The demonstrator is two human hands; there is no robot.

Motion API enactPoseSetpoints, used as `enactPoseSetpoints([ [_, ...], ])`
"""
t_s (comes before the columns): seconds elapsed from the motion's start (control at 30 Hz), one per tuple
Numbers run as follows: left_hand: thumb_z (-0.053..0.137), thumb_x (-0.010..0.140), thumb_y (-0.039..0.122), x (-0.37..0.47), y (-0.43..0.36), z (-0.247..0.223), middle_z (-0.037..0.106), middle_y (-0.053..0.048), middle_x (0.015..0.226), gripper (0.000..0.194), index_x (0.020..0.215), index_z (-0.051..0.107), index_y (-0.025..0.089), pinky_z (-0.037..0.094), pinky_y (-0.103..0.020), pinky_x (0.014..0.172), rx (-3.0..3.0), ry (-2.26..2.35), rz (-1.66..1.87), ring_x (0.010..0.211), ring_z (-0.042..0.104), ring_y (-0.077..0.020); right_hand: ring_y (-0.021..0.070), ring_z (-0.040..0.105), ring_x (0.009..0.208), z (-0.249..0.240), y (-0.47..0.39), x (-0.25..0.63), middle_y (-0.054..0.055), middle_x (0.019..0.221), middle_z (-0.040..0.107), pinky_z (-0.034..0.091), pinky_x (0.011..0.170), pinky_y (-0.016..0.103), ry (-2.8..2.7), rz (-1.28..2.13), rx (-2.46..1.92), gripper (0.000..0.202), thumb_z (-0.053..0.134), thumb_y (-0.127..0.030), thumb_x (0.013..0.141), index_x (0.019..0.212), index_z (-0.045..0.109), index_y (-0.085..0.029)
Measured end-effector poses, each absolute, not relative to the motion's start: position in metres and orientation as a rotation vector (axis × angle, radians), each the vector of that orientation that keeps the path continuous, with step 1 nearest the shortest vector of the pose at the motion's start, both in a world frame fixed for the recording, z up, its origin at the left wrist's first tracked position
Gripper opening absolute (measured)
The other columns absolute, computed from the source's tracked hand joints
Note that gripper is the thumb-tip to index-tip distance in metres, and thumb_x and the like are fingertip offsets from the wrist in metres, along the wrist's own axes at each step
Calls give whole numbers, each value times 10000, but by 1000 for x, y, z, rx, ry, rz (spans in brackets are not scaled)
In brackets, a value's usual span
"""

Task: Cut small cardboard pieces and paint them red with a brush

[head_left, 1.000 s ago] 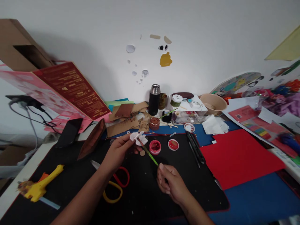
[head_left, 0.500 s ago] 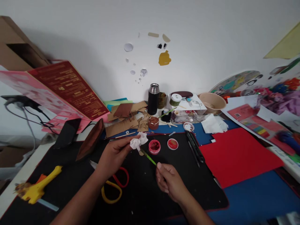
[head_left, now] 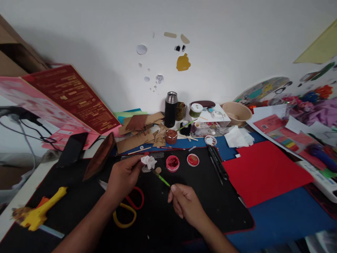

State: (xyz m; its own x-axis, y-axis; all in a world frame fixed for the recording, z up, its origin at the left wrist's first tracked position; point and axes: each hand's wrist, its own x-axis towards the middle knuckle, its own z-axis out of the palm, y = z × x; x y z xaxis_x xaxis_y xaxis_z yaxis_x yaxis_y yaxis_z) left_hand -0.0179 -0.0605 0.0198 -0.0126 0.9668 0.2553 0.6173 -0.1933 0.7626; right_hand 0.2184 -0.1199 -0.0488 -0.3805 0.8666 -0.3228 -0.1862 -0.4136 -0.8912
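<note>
My left hand (head_left: 123, 175) pinches a crumpled white tissue (head_left: 149, 162) above the black mat (head_left: 200, 203). In my right hand (head_left: 184, 202) is a green-handled paintbrush (head_left: 162, 179), held by its rear end. The brush's tip reaches the lower edge of the tissue; whether the bristles touch it I cannot tell. Just right of the tissue stands an open jar of red paint (head_left: 172, 163). Its lid (head_left: 193, 160), smeared with red, lies beside it. Scissors (head_left: 125, 209) with a red and a yellow handle loop lie below my left wrist.
A yellow giraffe-like figure (head_left: 44, 211) and a brown boat-shaped piece (head_left: 100, 156) lie at left. Behind are cardboard scraps (head_left: 135, 141), a black flask (head_left: 171, 110) and a beige bowl (head_left: 237, 113). Black cutters (head_left: 218, 163) and a red sheet (head_left: 265, 174) lie at right.
Both hands have shifted slightly left, with the tissue and paintbrush still held. The tissue looks more bunched up, and the view has moved a little.
</note>
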Motion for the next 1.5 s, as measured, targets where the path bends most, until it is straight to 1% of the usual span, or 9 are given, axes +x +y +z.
enactPoseSetpoints([
  [0.23, 872, 752, 511, -4, -55, 2, 791, -54, 770, 358, 851, 833, 169, 546, -301, 707, 987, 1253, 1282, 740, 706, -230, 44, 259, 284, -48, -115, 219, -118, 364, 360, 193, 333, 185, -961, 1993, -1007, 667, 646, -822, 862, 680, 576, -184],
  [0.4, 990, 582, 413, 11, -43, -6, 760, -20, 713, 370, 775, 799, 161, 557, -257, 662, 590, 1134, 1527, 619, 666, -149, 36, 245, 278, -49, -113, 221, -120, 360, 352, 182, 323, 172, -878, 2018, -974, 647, 681, -786, 869, 666, 568, -182],
  [0.47, 1012, 539, 401, 8, -39, -5, 772, -18, 739, 400, 786, 800, 168, 574, -264, 677, 536, 1139, 1596, 631, 684, -151, 30, 224, 276, -51, -114, 223, -125, 361, 335, 171, 319, 168, -829, 2022, -952, 639, 691, -770, 873, 657, 559, -183],
  [0.73, 949, 654, 536, 5, -51, 2, 807, -93, 811, 459, 867, 819, 151, 605, -343, 742, 696, 1191, 1399, 813, 756, -261, 19, 179, 290, -51, -114, 226, -126, 373, 326, 161, 310, 166, -757, 2037, -926, 631, 716, -746, 873, 645, 558, -179],
  [0.97, 864, 767, 594, 13, -60, 7, 825, -86, 890, 441, 940, 845, 188, 591, -355, 815, 859, 1195, 1302, 840, 750, -258, 20, 174, 290, -49, -114, 225, -130, 371, 312, 152, 309, 168, -760, 2033, -940, 642, 712, -758, 864, 627, 543, -187],
  [1.1, 852, 786, 551, 2, -60, 17, 835, -85, 935, 389, 946, 857, 197, 575, -347, 849, 1135, 1385, 1262, 899, 746, -285, 28, 216, 280, -51, -114, 226, -124, 362, 331, 172, 312, 174, -824, 2064, -955, 657, 701, -786, 851, 629, 542, -189],
  [1.27, 888, 738, 432, -17, -60, 33, 841, -69, 927, 284, 941, 874, 233, 576, -314, 788, 1401, 1431, 1183, 833, 745, -286, 37, 247, 274, -50, -114, 226, -123, 354, 338, 186, 311, 180, -888, 2099, -962, 671, 685, -816, 836, 631, 542, -193],
  [1.37, 882, 728, 427, -26, -59, 41, 826, -64, 821, 238, 869, 874, 236, 549, -275, 667, 1519, 1430, 1070, 712, 711, -258, 44, 273, 273, -49, -113, 225, -120, 348, 341, 203, 317, 183, -939, 2099, -964, 684, 665, -834, 834, 630, 554, -191],
  [1.5, 912, 665, 431, -29, -59, 46, 798, -50, 741, 245, 807, 864, 237, 515, -245, 612, 1520, 1453, 1031, 672, 667, -236, 53, 316, 289, -48, -114, 224, -112, 351, 351, 221, 337, 188, -997, 2075, -988, 700, 630, -852, 846, 629, 561, -189],
])
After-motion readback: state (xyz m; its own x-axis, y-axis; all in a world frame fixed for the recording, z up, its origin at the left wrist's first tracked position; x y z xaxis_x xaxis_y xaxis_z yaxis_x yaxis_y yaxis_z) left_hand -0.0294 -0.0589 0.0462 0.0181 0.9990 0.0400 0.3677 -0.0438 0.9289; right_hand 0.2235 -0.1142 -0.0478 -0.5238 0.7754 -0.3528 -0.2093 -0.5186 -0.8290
